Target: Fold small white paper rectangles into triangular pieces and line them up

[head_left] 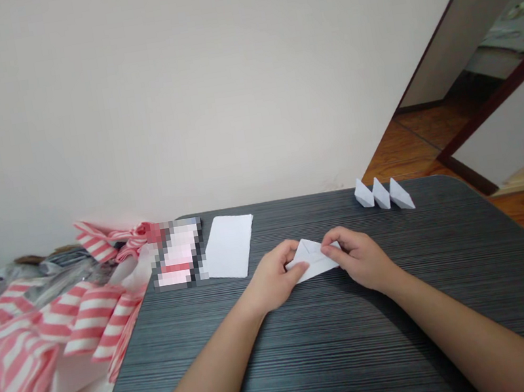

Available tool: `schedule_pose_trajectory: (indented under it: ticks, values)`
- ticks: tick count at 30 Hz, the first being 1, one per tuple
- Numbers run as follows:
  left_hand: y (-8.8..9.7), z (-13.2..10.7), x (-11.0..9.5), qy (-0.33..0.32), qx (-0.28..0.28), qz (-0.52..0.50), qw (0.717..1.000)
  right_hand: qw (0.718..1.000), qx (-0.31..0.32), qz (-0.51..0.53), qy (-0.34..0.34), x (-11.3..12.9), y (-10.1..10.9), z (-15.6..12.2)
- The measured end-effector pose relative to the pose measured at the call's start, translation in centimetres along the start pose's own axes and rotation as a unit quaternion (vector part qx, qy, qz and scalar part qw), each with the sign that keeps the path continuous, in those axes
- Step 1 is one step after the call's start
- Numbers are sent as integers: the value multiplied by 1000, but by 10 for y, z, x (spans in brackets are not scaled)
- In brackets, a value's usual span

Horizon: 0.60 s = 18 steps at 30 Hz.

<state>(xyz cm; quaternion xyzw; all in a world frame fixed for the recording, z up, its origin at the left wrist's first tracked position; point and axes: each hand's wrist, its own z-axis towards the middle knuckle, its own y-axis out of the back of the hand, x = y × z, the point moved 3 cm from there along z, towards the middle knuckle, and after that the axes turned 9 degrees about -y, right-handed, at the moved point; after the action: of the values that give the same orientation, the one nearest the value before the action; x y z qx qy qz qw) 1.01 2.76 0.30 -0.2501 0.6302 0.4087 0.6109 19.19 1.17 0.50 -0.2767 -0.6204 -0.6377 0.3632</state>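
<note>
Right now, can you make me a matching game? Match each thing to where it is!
Things:
1. boats
2. flat sheet
3. folded paper
4. striped cloth

Places:
A. heaped at the left edge of the table
B. lying flat on the table
C. held by the left hand and right hand
D. standing in a row near the far edge

Right pairs: 1-D, 2-B, 3-C, 4-A

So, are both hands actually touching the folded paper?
Touching. The head view shows the left hand and the right hand gripping the folded white paper from either side, with fingers pressed on its edges.
</note>
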Motion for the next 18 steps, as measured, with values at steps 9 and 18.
schedule_pose_trajectory:
  ticks: [9, 18]
  values:
    - [-2, -1, -1, -3, -17, 59, 998, 999, 18, 31, -4, 3, -4, 0]
    - [1, 0, 1, -5, -12, 60, 998, 988, 112, 98, -37, 0, -12, 1]
